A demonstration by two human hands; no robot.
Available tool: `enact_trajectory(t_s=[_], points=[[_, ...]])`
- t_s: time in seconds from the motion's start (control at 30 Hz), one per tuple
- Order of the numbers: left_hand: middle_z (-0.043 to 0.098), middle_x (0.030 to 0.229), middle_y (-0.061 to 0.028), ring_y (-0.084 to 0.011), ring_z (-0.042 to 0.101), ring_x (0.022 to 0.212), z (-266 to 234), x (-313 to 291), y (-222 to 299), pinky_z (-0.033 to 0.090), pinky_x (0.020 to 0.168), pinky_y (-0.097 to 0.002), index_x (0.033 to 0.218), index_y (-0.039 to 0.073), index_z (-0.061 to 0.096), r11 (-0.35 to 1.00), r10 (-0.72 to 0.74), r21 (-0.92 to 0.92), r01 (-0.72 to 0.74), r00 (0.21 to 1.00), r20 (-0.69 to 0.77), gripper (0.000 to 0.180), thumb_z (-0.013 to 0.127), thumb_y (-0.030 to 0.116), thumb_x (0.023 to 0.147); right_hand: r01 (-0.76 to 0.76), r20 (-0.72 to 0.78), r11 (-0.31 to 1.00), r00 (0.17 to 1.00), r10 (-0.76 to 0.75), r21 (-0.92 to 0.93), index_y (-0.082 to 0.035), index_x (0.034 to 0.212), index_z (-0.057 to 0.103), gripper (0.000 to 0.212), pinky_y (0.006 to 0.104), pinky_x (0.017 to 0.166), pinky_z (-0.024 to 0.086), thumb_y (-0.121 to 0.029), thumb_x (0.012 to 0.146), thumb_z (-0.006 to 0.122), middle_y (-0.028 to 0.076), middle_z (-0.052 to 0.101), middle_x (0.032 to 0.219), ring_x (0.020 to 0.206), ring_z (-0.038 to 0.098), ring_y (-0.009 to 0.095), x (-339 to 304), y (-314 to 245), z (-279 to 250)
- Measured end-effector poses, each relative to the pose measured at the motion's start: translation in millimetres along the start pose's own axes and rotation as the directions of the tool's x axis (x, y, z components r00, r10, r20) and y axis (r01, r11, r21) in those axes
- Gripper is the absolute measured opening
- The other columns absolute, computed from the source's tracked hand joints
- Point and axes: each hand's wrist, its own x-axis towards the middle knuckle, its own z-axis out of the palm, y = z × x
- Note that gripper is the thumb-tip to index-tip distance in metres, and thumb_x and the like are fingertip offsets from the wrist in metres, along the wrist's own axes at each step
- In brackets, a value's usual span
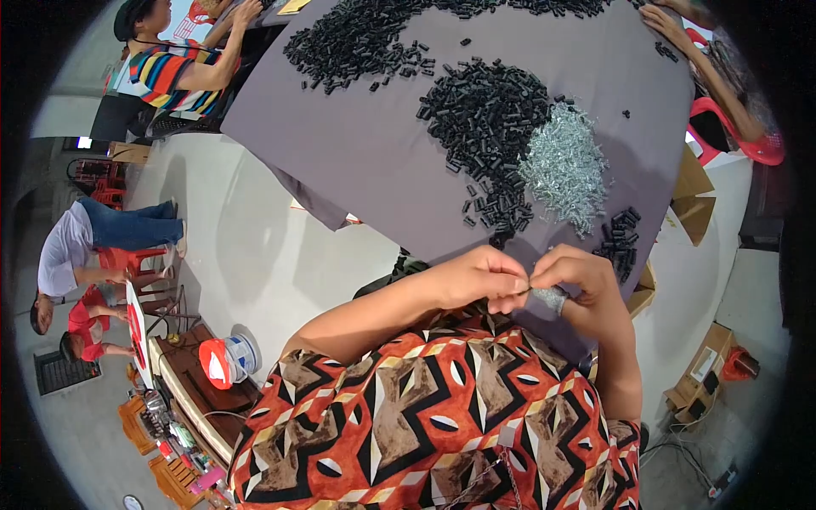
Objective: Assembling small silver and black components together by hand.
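Observation:
At the near edge of the cloth-covered table, my left hand (486, 279) and my right hand (588, 287) meet fingertip to fingertip. Both are closed in a pinch. Whatever lies between the fingertips is too small to make out. Just beyond them spreads a heap of small black plastic cylinders (486, 115), with a pile of small clear, silvery pieces (565, 166) touching its right side. A few more clear pieces (551, 297) show under my right hand. Beside that hand, to the right, lies a smaller group of black cylinders (620, 242).
The grey tablecloth (331, 157) carries another large black heap (357, 42) at the far left. One person (174, 76) sits at the far left side; another person's arm (722, 93) reaches in at far right. Cardboard boxes (701, 370) and a bucket (229, 361) stand on the floor.

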Motion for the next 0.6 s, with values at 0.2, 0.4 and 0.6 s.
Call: enact_trajectory(t_s=[0.2, 0.4, 0.6], points=[[0.068, 0.080, -0.0097, -0.0133, 0.058, 0.061, -2, 5, -5, 0.045, 0.057, -0.0249, 0.096, -0.005, 0.070, 0.867, -0.057, -0.482, 0.128, 0.985, 0.160, 0.029, 0.066, 0.024, 0.097, 0.032, 0.134, 0.998, 0.990, -0.039, 0.051, -0.001, 0.100, 0.068, 0.032, 0.0301, 0.077, 0.053, 0.009, 0.070, 0.062, 0.010, 0.071, 0.096, 0.086, 0.069, 0.024, 3, -5, -9], [0.074, 0.088, -0.0073, -0.0099, 0.066, 0.071, 0, 9, -2, 0.052, 0.066, -0.0229, 0.104, 0.001, 0.072, 0.987, 0.040, -0.149, -0.061, 0.989, -0.139, 0.021, 0.061, 0.018, 0.101, -0.269, -0.184, 0.925, 0.928, 0.324, 0.267, -0.004, 0.129, 0.062, 0.051, 0.0273, 0.082, 0.052, 0.002, 0.079, 0.071, 0.007, 0.069, 0.111, 0.091, 0.065, 0.013, -8, 7, 11], [0.074, 0.099, -0.0057, -0.0096, 0.067, 0.088, 7, 8, -7, 0.054, 0.084, -0.0264, 0.107, -0.002, 0.073, 0.995, 0.084, -0.026, -0.092, 0.973, -0.214, 0.016, 0.064, 0.006, 0.098, -0.095, -0.171, 0.928, 0.985, 0.035, -0.361, -0.004, 0.128, 0.062, 0.057, 0.0385, 0.080, 0.053, -0.003, 0.072, 0.074, 0.013, 0.064, 0.119, 0.099, 0.065, 0.028, -9, 7, 21]])
